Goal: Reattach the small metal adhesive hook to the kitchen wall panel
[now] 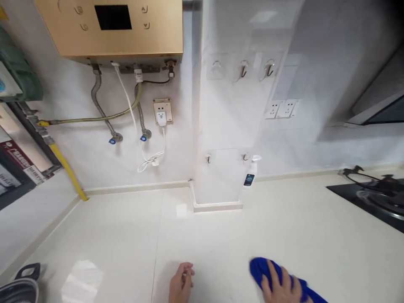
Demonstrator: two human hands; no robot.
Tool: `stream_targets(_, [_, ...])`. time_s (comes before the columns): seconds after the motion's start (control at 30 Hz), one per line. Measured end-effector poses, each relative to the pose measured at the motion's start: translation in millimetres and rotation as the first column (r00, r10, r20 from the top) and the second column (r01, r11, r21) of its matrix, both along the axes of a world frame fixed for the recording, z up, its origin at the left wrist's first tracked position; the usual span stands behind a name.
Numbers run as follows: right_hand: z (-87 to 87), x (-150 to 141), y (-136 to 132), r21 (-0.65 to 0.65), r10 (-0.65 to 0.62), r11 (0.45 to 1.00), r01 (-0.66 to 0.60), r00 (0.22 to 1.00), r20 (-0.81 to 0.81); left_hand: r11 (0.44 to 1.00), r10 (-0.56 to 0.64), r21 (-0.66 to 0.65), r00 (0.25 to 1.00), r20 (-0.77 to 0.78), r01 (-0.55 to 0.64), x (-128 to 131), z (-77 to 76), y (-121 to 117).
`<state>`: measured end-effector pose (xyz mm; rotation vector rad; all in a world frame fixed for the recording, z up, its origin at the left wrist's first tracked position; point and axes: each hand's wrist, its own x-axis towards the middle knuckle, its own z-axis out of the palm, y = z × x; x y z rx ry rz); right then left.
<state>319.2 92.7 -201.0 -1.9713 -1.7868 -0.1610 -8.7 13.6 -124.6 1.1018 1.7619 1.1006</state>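
My right hand (pixel 280 286) presses down on a blue cloth (pixel 260 269), its fingers bent over the bunched fabric on the white countertop (pixel 126 235). A tail of the cloth sticks out to the right, past the lower edge of the view. My left hand (pixel 182 281) hangs over the counter to the left of the cloth, with fingers curled in toward the thumb and nothing seen in them. A white pump bottle (pixel 251 173) with a dark label stands behind the pillar's right edge.
A tiled pillar (pixel 221 176) with clear hooks juts onto the counter. At right sits a black gas stove (pixel 378 198); at lower left, a pot (pixel 22 290). A gold water heater (pixel 116 42) hangs above hoses and a plugged socket (pixel 163 111). A yellow pipe (pixel 67 170) meets the counter.
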Motion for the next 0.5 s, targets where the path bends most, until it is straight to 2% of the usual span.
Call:
stream_targets(0.03, [10.5,-22,-5,-0.03,0.05,0.998,-0.052,0.997,-0.063,0.999,-0.034,0.024,0.997,0.076,0.033,6,3.2,-2])
stream_targets(0.1, [30.5,-55,-17,-0.101,0.214,0.966,-0.24,0.952,-0.217,0.994,-0.098,0.069,0.986,0.133,0.089,17,12.2,-5])
stream_targets(0.2, [49.9,-76,-33,-0.105,0.273,0.945,-0.31,0.924,-0.268,0.97,-0.175,0.177,0.984,0.037,0.166,28,26.6,-3])
stream_targets(0.3, [57.6,-78,-44,-0.086,0.284,0.943,-0.323,0.909,-0.304,0.934,-0.128,0.322,0.987,-0.101,0.154,34,31.7,5])
stream_targets(0.37, [60.1,-83,-45,-0.067,0.322,0.929,-0.364,0.885,-0.336,0.933,-0.056,0.343,0.985,-0.164,0.11,36,26.5,6])
stream_targets(0.43, [59.4,-89,-43,-0.051,0.384,0.902,-0.43,0.849,-0.364,0.952,-0.029,0.289,0.97,-0.24,0.1,39,14.5,1])
stream_targets(0.5, [51.9,-88,-41,-0.048,0.441,0.868,-0.495,0.81,-0.386,0.953,-0.096,0.235,0.924,-0.37,0.194,43,-2.4,-7])
